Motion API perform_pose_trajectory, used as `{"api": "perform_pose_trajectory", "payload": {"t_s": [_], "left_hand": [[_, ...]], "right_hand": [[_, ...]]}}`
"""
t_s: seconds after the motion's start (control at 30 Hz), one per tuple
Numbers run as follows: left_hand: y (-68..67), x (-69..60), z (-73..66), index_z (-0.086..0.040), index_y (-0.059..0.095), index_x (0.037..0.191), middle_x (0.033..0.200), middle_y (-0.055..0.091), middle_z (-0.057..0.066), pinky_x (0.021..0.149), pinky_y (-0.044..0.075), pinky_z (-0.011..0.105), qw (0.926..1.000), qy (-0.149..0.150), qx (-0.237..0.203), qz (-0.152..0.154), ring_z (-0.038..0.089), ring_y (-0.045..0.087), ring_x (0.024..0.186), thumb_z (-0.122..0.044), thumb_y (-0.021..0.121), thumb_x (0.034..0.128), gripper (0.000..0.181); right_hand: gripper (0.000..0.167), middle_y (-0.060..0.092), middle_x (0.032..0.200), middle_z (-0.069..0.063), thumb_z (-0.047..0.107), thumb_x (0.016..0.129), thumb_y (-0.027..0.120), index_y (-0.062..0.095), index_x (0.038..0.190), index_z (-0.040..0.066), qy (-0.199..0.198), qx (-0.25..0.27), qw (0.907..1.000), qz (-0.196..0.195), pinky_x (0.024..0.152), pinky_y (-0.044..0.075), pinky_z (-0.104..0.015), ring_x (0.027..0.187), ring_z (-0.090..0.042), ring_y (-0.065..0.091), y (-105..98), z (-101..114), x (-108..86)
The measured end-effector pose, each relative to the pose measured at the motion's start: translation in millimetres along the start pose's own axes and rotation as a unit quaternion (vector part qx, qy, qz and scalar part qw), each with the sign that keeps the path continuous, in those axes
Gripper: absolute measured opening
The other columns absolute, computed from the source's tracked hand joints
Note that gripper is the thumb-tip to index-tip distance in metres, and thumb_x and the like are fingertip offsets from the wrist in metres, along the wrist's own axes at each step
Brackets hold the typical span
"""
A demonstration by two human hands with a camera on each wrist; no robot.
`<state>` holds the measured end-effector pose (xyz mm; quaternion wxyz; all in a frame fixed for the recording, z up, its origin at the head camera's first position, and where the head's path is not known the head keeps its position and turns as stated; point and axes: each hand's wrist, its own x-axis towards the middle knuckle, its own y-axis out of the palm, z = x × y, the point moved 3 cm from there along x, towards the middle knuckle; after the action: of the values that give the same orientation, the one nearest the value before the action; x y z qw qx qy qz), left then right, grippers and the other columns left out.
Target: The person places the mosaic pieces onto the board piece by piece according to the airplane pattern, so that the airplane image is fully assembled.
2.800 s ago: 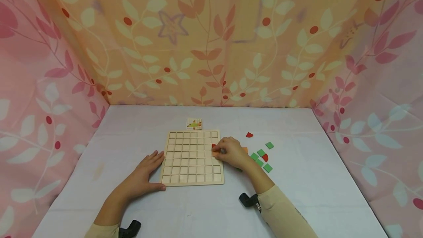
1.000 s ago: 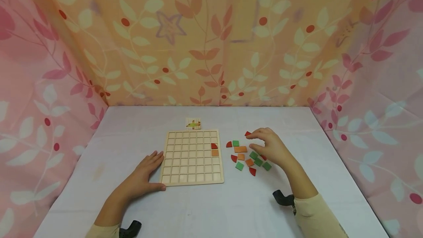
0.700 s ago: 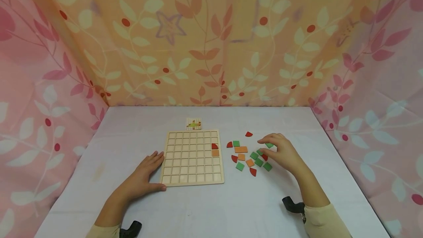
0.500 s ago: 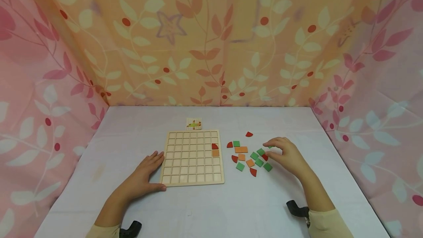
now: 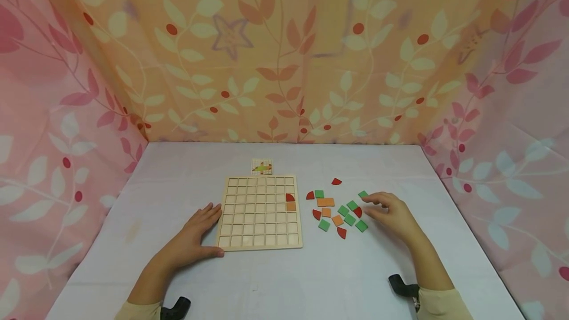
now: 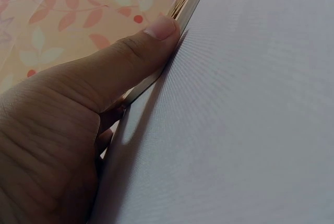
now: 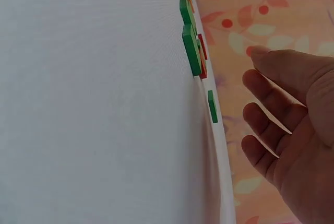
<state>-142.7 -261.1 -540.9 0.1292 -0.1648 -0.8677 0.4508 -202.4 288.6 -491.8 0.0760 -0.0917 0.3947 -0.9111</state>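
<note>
A wooden grid board (image 5: 260, 214) lies on the white table. My left hand (image 5: 191, 236) rests along its left edge, fingers extended; in the left wrist view the thumb (image 6: 141, 46) presses against the board's rim. In the grid's right column sit a red quarter-circle piece (image 5: 290, 197) and, just below it, an orange square tile (image 5: 291, 207). My right hand (image 5: 393, 214) hovers at the right side of the loose pieces with bent, relaxed fingers and nothing between them. Its fingertips are nearest a green square tile (image 5: 363, 194) and a red quarter-circle (image 5: 357, 212).
Several loose green, orange and red pieces lie right of the board, among them an orange rectangle (image 5: 326, 202) and another red piece (image 5: 336, 181). A small pattern card (image 5: 262, 166) lies beyond the board. Flowered curtains (image 5: 284, 63) enclose the table's back and sides.
My right hand has left the board's right column, where the orange square now shows uncovered. It has passed over the far red piece and moved right, toward me. My left hand stays put.
</note>
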Motion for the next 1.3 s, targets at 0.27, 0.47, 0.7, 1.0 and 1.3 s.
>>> {"api": "perform_pose_trajectory", "payload": {"t_s": [0.27, 0.47, 0.7, 1.0, 1.3], "left_hand": [[-0.2, 0.0, -0.3, -0.006, 0.037, 0.159, 0.168, 0.03, 0.007, 0.13, 0.002, 0.035, 1.0, 0.0, -0.005, -0.003, 0.035, 0.018, 0.157, -0.067, 0.083, 0.0687, 0.118], [3.2, -0.8, 2.7, -0.007, 0.037, 0.159, 0.168, 0.03, 0.005, 0.13, 0.0, 0.032, 1.0, 0.002, -0.006, -0.007, 0.035, 0.018, 0.158, -0.068, 0.082, 0.0686, 0.118], [2.9, -0.3, 1.7, -0.005, 0.038, 0.158, 0.167, 0.032, 0.008, 0.127, -0.004, 0.021, 0.9997, 0.018, -0.001, -0.018, 0.037, 0.02, 0.156, -0.065, 0.084, 0.0693, 0.116], [1.4, 0.1, 1.2, -0.006, 0.037, 0.158, 0.168, 0.03, 0.006, 0.13, 0.0, 0.031, 1.0, 0.005, 0.001, -0.008, 0.035, 0.019, 0.157, -0.068, 0.082, 0.0686, 0.118], [-0.8, -0.8, -1.4, -0.005, 0.038, 0.158, 0.168, 0.03, 0.007, 0.13, -0.001, 0.03, 1.0, 0.005, -0.006, -0.003, 0.036, 0.018, 0.157, -0.064, 0.085, 0.0689, 0.117]], "right_hand": [[0.03, 0.069, 0.123, -0.004, 0.023, 0.092, 0.078, 0.074, 0.12, 0.015, 0.024, 0.006, 0.9996, 0.01, 0.099, 0.05, -0.045, 0.115, -0.024, 0.058, 12, -9, -1.1], [0.032, 0.068, 0.122, -0.002, 0.024, 0.091, 0.079, 0.072, 0.123, 0.018, 0.03, 0.021, 0.9991, 0.021, 0.109, 0.045, -0.055, 0.122, -0.027, 0.058, 23, -18, -0.3], [0.034, 0.071, 0.121, -0.001, 0.024, 0.091, 0.079, 0.072, 0.124, 0.018, 0.018, 0.002, 0.9998, 0.008, 0.107, 0.047, -0.057, 0.121, -0.026, 0.057, 28, -21, 2.3], [0.034, 0.072, 0.12, 0.0, 0.021, 0.089, 0.082, 0.074, 0.122, 0.018, -0.003, -0.021, 0.9998, -0.008, 0.103, 0.048, -0.053, 0.116, -0.025, 0.058, 32, -18, 4.8], [0.032, 0.072, 0.12, -0.001, 0.017, 0.09, 0.08, 0.074, 0.121, 0.018, -0.003, -0.026, 0.9996, -0.009, 0.103, 0.049, -0.054, 0.116, -0.025, 0.058, 31, -20, 3.9]]}}
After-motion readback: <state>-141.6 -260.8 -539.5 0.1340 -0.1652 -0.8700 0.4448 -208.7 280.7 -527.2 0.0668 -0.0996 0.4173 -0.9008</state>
